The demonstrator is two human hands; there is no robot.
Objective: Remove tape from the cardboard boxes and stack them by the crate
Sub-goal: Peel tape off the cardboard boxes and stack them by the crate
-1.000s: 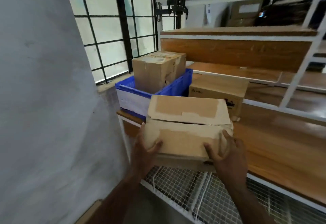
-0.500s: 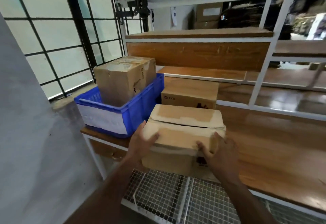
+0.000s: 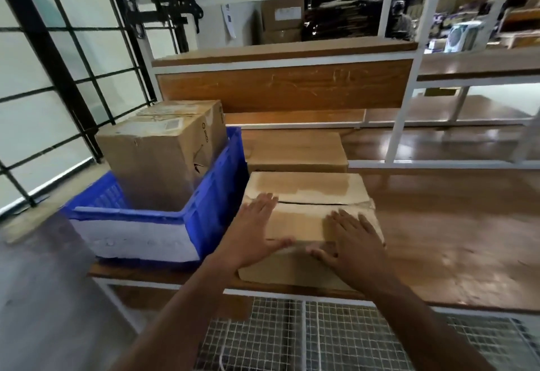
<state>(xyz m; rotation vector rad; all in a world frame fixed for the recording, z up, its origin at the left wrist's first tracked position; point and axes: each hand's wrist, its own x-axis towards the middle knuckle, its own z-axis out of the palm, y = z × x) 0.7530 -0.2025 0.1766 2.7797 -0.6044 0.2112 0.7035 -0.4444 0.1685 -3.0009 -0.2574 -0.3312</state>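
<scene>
Cardboard box (image 3: 309, 195) sits at the front edge of the wooden tabletop (image 3: 438, 224), just right of the blue crate (image 3: 210, 218). Both hands lie flat on its near flap: left hand (image 3: 254, 233) and right hand (image 3: 355, 242), fingers spread, no grip closing. A second box (image 3: 295, 148) lies behind it, and a taller box (image 3: 163, 148) stands inside the crate.

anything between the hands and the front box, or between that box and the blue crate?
Nothing visible. The left hand and right hand already rest flat on the front box, fingers straight. The box sits on the wooden shelf right beside the blue crate, with no object between them; another box lies behind it.
</scene>
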